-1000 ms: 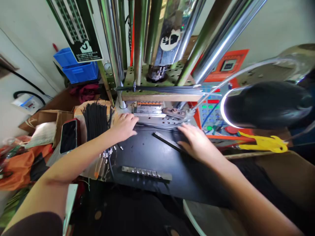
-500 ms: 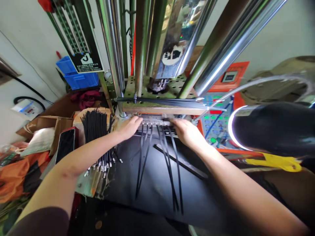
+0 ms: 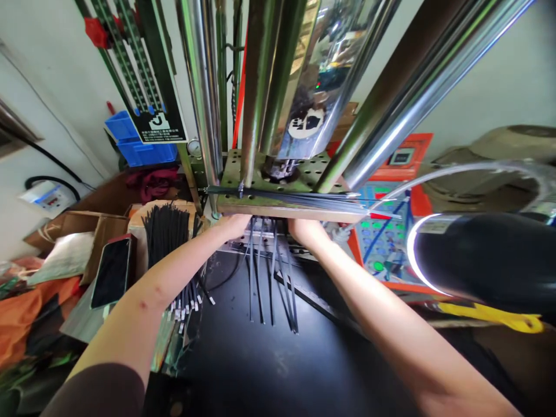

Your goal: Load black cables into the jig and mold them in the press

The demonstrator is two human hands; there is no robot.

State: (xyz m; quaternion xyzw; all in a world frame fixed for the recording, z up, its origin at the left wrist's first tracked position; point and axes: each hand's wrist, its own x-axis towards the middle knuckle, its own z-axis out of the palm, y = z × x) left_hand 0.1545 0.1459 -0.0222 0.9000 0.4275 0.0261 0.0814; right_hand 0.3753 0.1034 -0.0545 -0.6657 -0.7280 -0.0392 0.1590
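Note:
Both my hands reach under the green perforated press plate (image 3: pixel 278 194), and their fingers are hidden behind its edge. My left hand (image 3: pixel 234 223) and my right hand (image 3: pixel 304 229) sit either side of several black cables (image 3: pixel 271 278). The cables hang from under the plate and trail toward me across the black work surface (image 3: pixel 278 359). A long dark metal bar (image 3: pixel 313 298) lies slantwise on that surface under my right forearm.
A bundle of black cables with metal ends (image 3: pixel 167 237) lies on cardboard at the left, next to a phone (image 3: pixel 112 272). Chrome press columns (image 3: pixel 204 98) rise ahead. A control panel (image 3: pixel 384 237) and a black ring lamp (image 3: pixel 482 260) stand at the right. Blue bins (image 3: pixel 143 145) are behind.
My hands have pushed forward under the press plate, taking the cable ends with them, so less cable lies on the surface. The view has moved closer and tilted up.

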